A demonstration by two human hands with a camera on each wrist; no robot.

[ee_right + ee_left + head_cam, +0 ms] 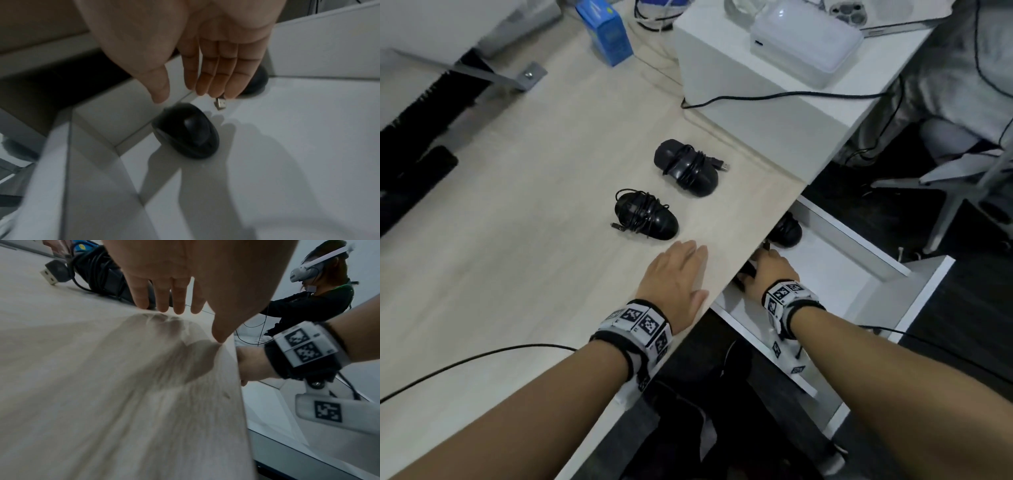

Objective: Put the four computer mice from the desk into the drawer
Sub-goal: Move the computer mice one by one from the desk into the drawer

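Two black mice wrapped in their cables lie on the pale wooden desk [517,212]: a near mouse [646,214] and a far mouse [686,168]. My left hand [677,274] hovers flat and open just short of the near mouse [98,272], holding nothing. The white drawer [859,291] stands pulled out under the desk edge. Inside it lie a black mouse [186,130] by the side wall and another mouse [786,231] further back. My right hand [191,87] hangs open just above the mouse by the wall, fingers straight, empty. A USB plug [220,103] lies by its fingertips.
A white box [739,68] with a white device [804,48] and a black cable [774,96] stands at the back of the desk. A blue carton [606,32] is behind. Another person [320,288] in a headset sits to the right, next to a chair base [955,192].
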